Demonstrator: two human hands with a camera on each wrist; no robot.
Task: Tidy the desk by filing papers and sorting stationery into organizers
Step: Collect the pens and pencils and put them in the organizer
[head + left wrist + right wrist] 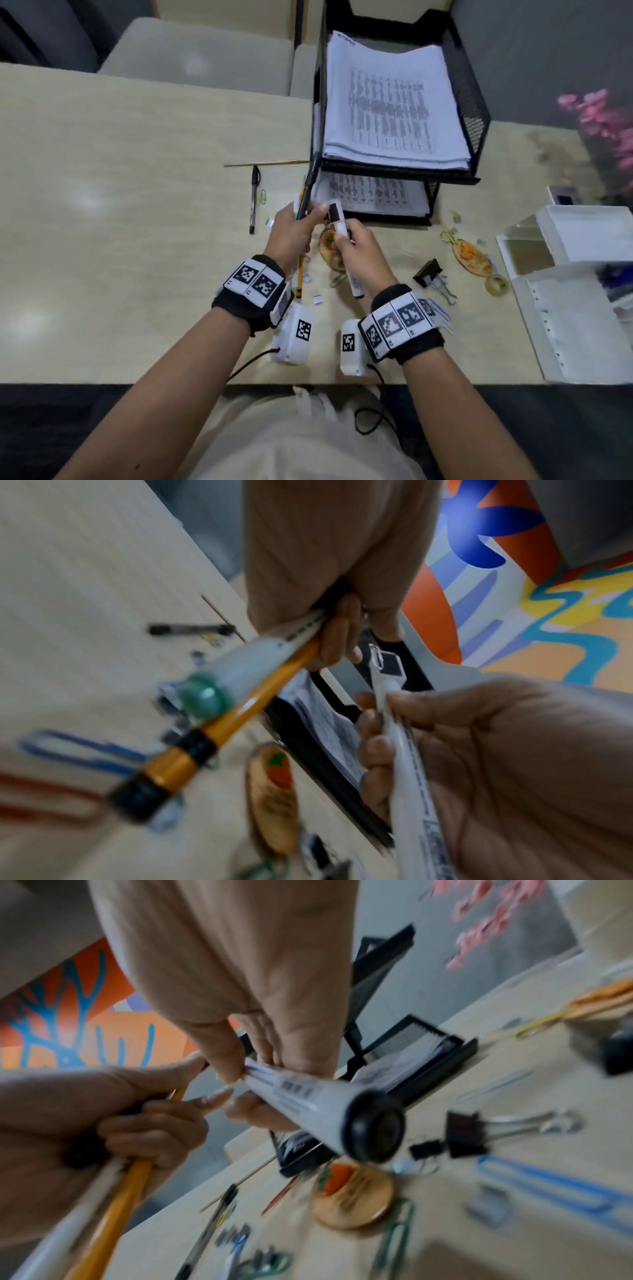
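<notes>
My left hand (303, 222) grips a bundle of pens upright above the desk: a yellow pencil (240, 715) with a black and gold end, a white marker with a green end (236, 674) and a dark pen. My right hand (346, 240) holds a white marker (342, 226) with a black end (375, 1131), close beside the left hand. The marker's top reaches the left thumb. Both hands hover in front of the black mesh paper tray (469, 102), whose two tiers hold printed sheets.
On the desk lie a black pen (254, 198), a thin wooden stick (267, 163), a black binder clip (428, 272), two oval carrot tags (472, 257), loose paper clips and staples. A white organizer (582, 240) stands at the right. Pink flowers (603, 116) are at the far right.
</notes>
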